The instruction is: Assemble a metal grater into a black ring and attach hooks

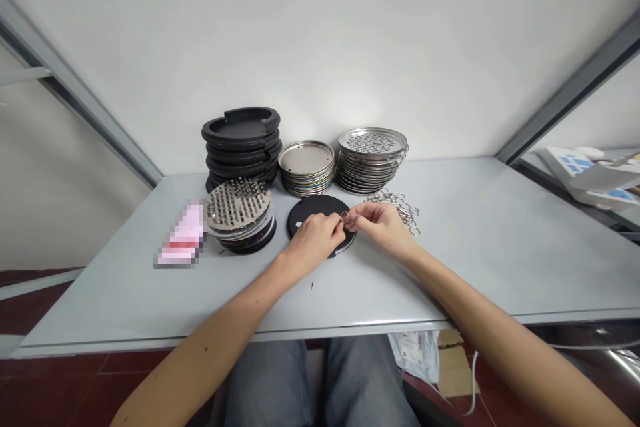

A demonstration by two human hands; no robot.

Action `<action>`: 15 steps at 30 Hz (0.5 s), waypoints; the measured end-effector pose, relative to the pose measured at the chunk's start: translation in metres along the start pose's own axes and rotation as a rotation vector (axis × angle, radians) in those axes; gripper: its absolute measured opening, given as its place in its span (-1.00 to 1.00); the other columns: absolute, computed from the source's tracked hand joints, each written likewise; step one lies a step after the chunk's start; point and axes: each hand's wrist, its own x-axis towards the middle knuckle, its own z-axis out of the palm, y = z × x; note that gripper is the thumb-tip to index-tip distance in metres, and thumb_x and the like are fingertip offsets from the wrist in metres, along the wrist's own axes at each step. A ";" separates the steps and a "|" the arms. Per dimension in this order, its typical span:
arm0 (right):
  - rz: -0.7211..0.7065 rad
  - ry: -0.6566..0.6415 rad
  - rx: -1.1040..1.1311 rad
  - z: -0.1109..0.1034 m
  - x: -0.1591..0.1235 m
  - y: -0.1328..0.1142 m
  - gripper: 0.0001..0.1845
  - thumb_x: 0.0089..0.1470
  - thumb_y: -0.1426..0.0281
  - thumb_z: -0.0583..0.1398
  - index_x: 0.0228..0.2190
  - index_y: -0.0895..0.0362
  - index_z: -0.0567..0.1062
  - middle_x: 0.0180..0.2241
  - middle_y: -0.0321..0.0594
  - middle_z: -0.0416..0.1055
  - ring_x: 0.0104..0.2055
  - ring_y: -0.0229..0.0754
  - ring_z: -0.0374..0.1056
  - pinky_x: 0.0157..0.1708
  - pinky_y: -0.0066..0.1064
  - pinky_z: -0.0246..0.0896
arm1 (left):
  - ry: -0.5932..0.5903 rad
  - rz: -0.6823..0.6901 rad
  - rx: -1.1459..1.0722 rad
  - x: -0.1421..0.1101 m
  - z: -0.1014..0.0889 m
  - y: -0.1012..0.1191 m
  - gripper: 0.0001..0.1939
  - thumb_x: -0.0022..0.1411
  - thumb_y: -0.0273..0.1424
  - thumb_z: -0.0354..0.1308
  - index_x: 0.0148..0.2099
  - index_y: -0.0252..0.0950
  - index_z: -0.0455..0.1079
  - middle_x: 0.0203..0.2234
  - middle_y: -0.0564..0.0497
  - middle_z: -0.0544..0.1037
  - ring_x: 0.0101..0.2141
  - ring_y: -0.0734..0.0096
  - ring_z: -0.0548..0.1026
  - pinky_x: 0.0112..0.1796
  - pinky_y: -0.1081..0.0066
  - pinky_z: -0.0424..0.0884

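My left hand (315, 237) and my right hand (383, 223) meet over a flat black disc (313, 208) lying on the grey table (475, 247). Between their pinched fingertips they hold a small metal ring (345, 216). Both hands have their fingers closed on it. A loose pile of metal rings (403, 205) lies just right of my right hand.
Along the back stand a stack of black plastic rings (243, 143), a stack of flat metal discs (306, 167) and a stack of perforated metal plates (371, 159). A perforated stack (240, 213) and a pink packet (183, 237) lie left. Papers (590, 177) sit far right.
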 end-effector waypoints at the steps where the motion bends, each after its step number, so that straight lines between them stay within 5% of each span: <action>1: 0.003 0.001 -0.004 0.000 0.000 -0.001 -0.87 -0.06 0.43 0.17 -0.48 0.19 0.54 -0.47 -0.22 0.54 -0.39 -0.21 0.46 -0.28 -0.40 0.38 | 0.003 0.000 -0.001 0.000 0.000 0.000 -0.81 0.32 -0.42 -0.04 -0.22 -0.30 0.41 -0.41 -0.08 0.50 -0.33 0.25 0.48 -0.29 0.37 0.32; 15: 0.010 0.028 0.079 -0.002 0.003 0.002 -0.87 -0.06 0.39 0.19 -0.48 0.17 0.53 -0.41 -0.18 0.55 -0.36 -0.19 0.47 -0.29 -0.36 0.41 | 0.035 0.019 -0.042 -0.001 0.001 -0.002 -0.80 0.33 -0.41 -0.05 -0.28 -0.28 0.38 -0.46 -0.03 0.47 -0.37 0.29 0.44 -0.34 0.39 0.27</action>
